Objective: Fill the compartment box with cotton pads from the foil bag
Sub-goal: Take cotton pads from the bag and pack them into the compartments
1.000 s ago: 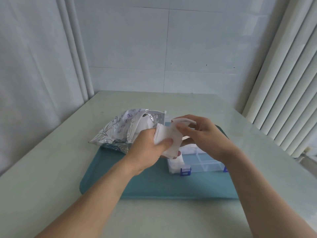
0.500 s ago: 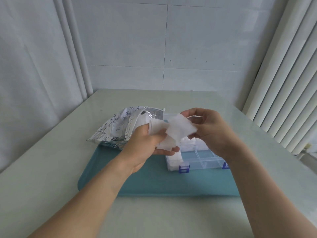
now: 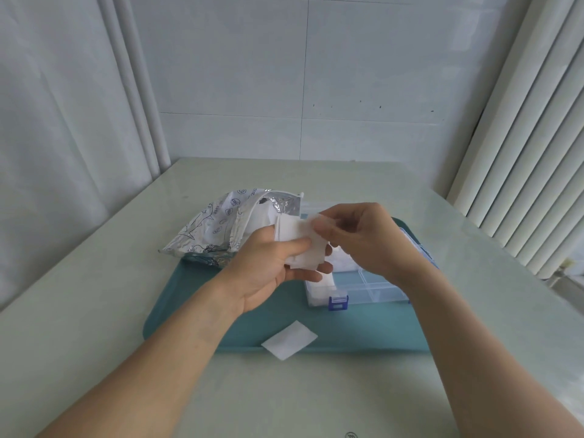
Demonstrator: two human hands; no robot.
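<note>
I see both hands raised above the teal tray (image 3: pixel 196 311), which I take as my landmark, with the forearms reaching in from the near edge of the surface (image 3: pixel 94 279). My left hand (image 3: pixel 271 270) is turned palm-up over the tray's middle, its fingers (image 3: pixel 311 275) curled under a small stack of white cotton pads (image 3: pixel 300 245) and the thumb pressing down on top of them. My right hand (image 3: pixel 363 238) sits just to the right, touching the stack, with thumb and forefinger pinching the upper corner of the top pad (image 3: pixel 320 221); its other fingers are folded in and I cannot tell how they lie. The compartment box (image 3: pixel 373 289) stands on the tray's right half, under the right hand, clear-walled with a blue latch (image 3: pixel 338 302) on its near side; its near-left compartment holds white pads, the cells next to it look bare, and the rest is hidden by the hands. The foil bag (image 3: pixel 218 229) lies over the tray's far-left corner, its mouth open toward the hands and white pads showing inside. One loose pad (image 3: pixel 289 339) lies flat across the tray's near rim, partly on the surface.
</note>
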